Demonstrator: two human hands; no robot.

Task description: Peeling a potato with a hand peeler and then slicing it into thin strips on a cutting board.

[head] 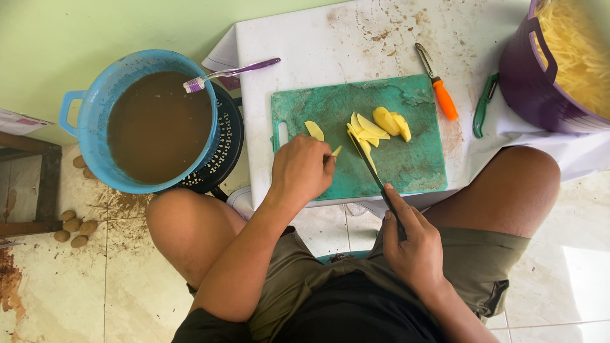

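A low white table (356, 44), stained brown, stands on pale floor tiles. On its green cutting board (413, 165) lie yellow potato slices (375, 127). The left hand (302, 168) pinches one thin potato strip (336, 151) between curled fingers. The right hand (413, 244) is wrapped tight around the handle of a knife (367, 162), whose blade lies across the slices. Beside the table a blue tub (89, 143) holds muddy brown water, with a purple toothbrush (232, 73) across its rim. A purple basket (530, 76), cut off at the frame edge, holds pale potato strips (575, 44).
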